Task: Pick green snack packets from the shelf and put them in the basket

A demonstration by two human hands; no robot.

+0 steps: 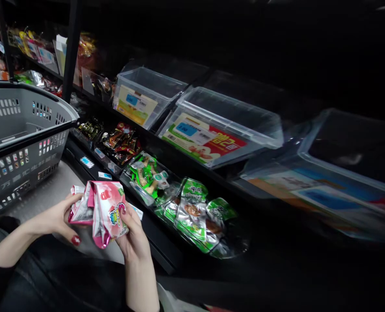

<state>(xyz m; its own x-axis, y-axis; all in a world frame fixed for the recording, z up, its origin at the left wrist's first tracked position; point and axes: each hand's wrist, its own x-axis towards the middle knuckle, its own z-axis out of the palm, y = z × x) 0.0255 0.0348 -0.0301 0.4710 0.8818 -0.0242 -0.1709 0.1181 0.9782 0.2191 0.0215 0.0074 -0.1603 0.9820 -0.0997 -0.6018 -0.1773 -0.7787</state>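
Note:
My right hand grips a pink and white snack packet printed with red fruit and blue lettering, its thumb pressed on the front. Against it, on the left, is more pink and silver crinkled packaging; whether this is a second packet or a fold of the same one I cannot tell. My left hand has its fingers on that left part, mostly hidden behind it, with the thumb lower and apart. Both hands are above my lap, in front of the low shelf.
A grey shopping basket stands at the left. The bottom shelf bears trays of green snack packets and dark red wrapped snacks. Clear plastic bins with price labels line the shelf above. A black post rises behind the basket.

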